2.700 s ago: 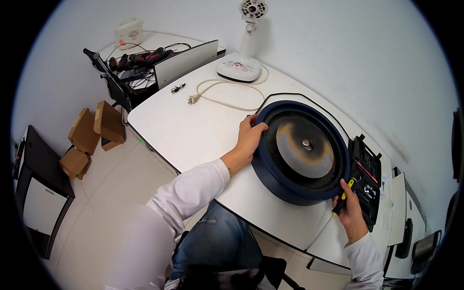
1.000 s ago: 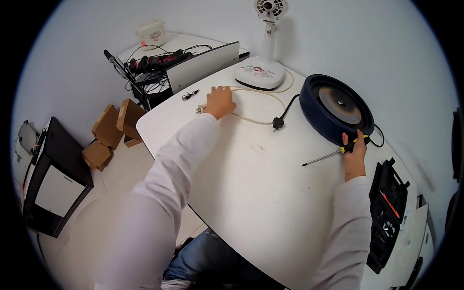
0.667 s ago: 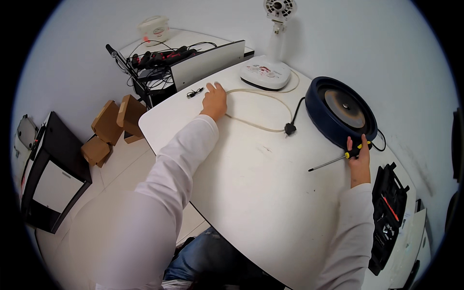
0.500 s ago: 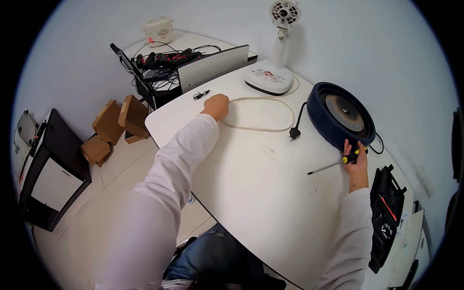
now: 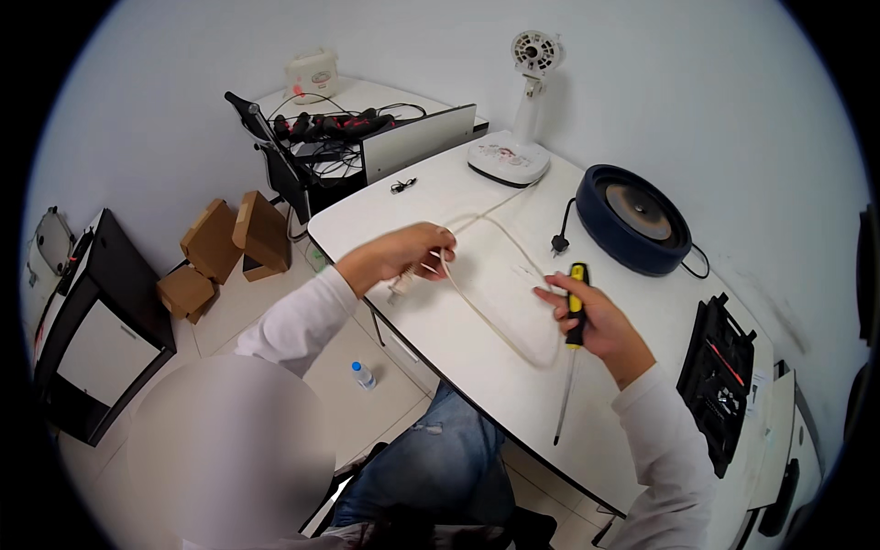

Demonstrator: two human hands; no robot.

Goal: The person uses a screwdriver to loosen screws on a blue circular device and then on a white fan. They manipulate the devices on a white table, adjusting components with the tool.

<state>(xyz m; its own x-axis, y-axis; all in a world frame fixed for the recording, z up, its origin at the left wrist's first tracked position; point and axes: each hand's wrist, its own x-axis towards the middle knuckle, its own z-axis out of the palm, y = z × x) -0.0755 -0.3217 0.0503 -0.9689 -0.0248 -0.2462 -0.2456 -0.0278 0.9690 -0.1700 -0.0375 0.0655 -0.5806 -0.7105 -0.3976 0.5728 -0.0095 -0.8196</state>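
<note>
My left hand (image 5: 408, 258) grips the plug end of a white power cord (image 5: 500, 323) near the table's left edge. The cord loops across the white table (image 5: 477, 385) and runs back to the base of a small white fan (image 5: 519, 147) at the far side. My right hand (image 5: 591, 319) holds a screwdriver (image 5: 570, 357) with a yellow and black handle, its long shaft pointing down toward me. A round dark blue appliance (image 5: 637, 217) with a metal plate inside sits at the far right, its black cord and plug (image 5: 559, 238) lying beside it.
A black open tool case (image 5: 724, 376) lies at the table's right end. Behind the table stands a second desk with cables, a power strip (image 5: 330, 124) and a white device. Cardboard boxes (image 5: 229, 252), a black cabinet (image 5: 87, 330) and a water bottle (image 5: 363, 374) are on the floor at left.
My left hand has pulled the white cord's plug end toward me from the far side. My right hand has brought the screwdriver from beside the blue appliance to the table's middle.
</note>
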